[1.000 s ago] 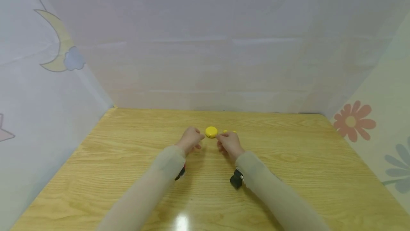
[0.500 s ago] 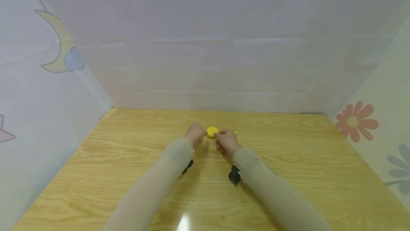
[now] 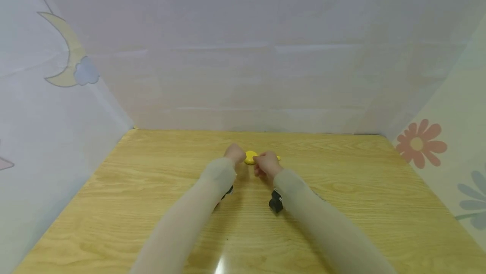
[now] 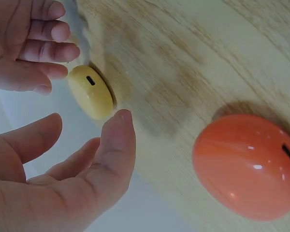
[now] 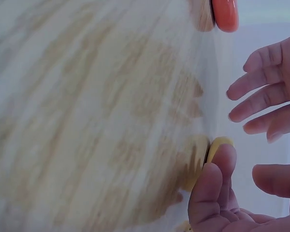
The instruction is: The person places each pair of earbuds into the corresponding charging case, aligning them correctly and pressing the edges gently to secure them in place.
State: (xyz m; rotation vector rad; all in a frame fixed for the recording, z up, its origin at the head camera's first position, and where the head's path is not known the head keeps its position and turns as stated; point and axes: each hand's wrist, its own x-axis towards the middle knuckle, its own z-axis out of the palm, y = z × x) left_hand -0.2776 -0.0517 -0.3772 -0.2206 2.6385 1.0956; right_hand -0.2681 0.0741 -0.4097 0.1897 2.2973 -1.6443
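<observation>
A round, glossy yellow case [image 3: 250,157] with a small black slot [image 4: 91,80] lies on the wooden table between my two hands. My left hand [image 3: 235,153] is at its left side; the left wrist view shows that thumb and fingers apart, holding nothing. On the other side, my right hand [image 3: 268,164] has its fingertips at the case's edge, partly covering it in the right wrist view. Its thumb [image 5: 275,180] stands away from the fingers. A similar orange-red case [image 4: 246,166], also slotted, lies near my left wrist; my left arm hides it in the head view.
Another small yellow thing [image 3: 279,158] shows just behind my right hand, mostly hidden. The wooden table [image 3: 360,181] reaches back to a pale cloth wall [image 3: 243,75]. Black wrist gear [image 3: 276,202] hangs under my right sleeve.
My left hand has moved right and slightly farther off, up beside the yellow case. My right hand has shifted a little left to the case. The red edge near my left wrist is now covered.
</observation>
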